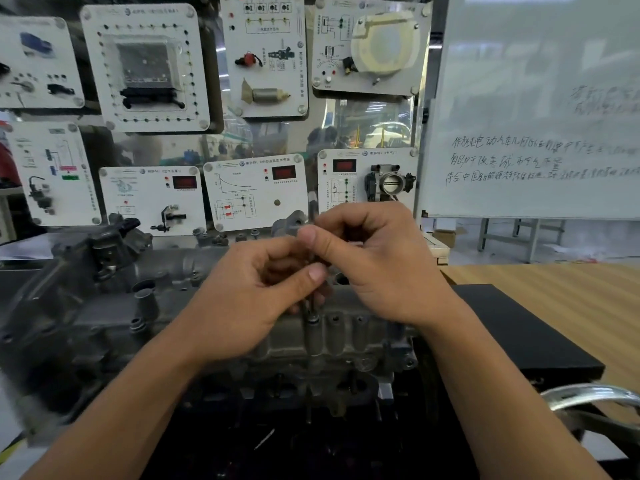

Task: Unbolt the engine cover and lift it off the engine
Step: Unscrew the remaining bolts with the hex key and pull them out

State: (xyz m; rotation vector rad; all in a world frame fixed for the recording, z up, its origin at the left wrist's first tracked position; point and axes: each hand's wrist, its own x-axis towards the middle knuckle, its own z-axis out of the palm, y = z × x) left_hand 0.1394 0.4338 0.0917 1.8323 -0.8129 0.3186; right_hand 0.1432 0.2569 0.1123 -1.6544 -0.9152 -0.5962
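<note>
Two hands pinch one upright rod [309,308]: left hand [256,292] low, right hand [377,265] above. Probably they unscrew it from the cover [349,336].

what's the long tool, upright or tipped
Upright: the long tool rises straight from the engine cover, pinched by left hand and right hand.

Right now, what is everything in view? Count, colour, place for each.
engine cover: one, grey, centre foreground
metal shaft: one, dark, upright on the cover, between the hands
display panels: eight, white, back wall
throttle body: one, grey, lower right panel
whiteboard: one, white, handwritten, right
board: one, black, right of the cover
wooden table: one, tan, right
left hand: fingers pinch the shaft low
right hand: fingers pinch it higher
</note>
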